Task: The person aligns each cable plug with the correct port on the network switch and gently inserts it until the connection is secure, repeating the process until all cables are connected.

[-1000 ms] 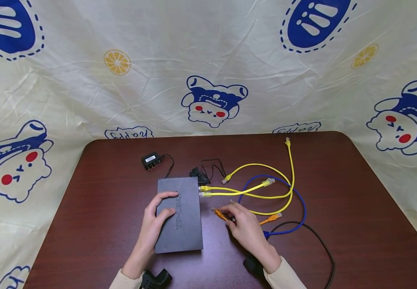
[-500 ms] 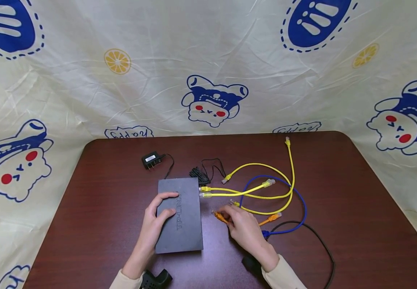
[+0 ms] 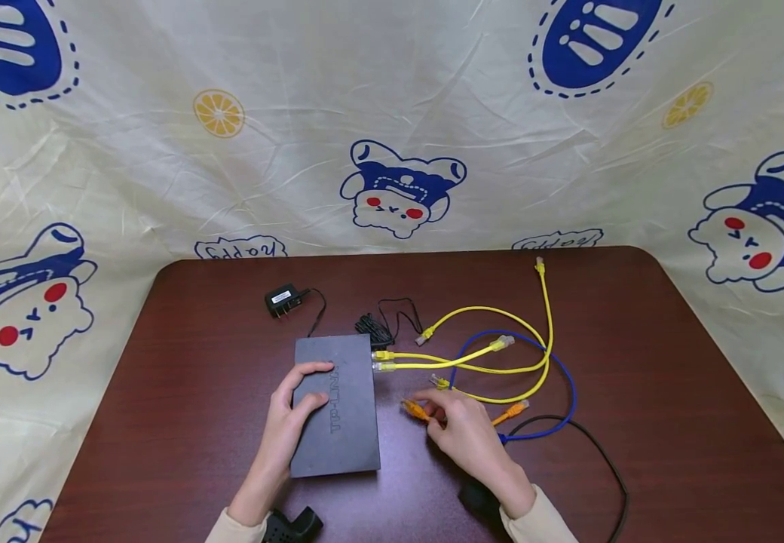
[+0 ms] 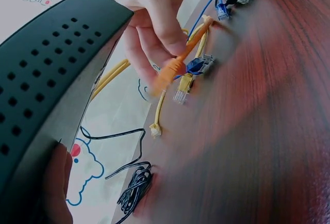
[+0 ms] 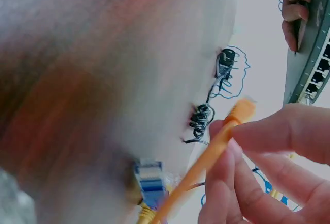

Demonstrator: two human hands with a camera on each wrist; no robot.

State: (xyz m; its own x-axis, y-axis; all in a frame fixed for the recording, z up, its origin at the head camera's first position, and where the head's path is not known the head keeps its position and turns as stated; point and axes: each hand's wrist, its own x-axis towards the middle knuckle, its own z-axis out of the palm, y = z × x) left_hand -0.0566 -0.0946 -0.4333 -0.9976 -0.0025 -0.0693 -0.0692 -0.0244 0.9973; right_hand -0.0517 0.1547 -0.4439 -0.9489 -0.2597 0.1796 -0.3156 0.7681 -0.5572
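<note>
My left hand (image 3: 286,415) grips the left side of a dark grey TP-LINK network switch (image 3: 358,449), with two digits lying on its top. My right hand (image 3: 463,434) is right of the switch and pinches an orange Ethernet cable (image 3: 417,409) just behind its plug, which points toward the switch. A gap separates this plug from the row of ports (image 5: 320,69) seen in the right wrist view. Two yellow cable plugs (image 3: 385,366) meet the switch's right edge. The orange cable's other plug (image 3: 516,409) lies beyond my right hand.
Yellow cables (image 3: 546,317) and a blue cable (image 3: 571,385) loop across the table at right. A black cable (image 3: 619,475) curves toward the front edge. Behind the switch lie a power adapter (image 3: 283,300) and its bundled cord (image 3: 373,329).
The orange plug in my right hand has shifted slightly right and toward the front. My left hand and the switch have hardly moved.
</note>
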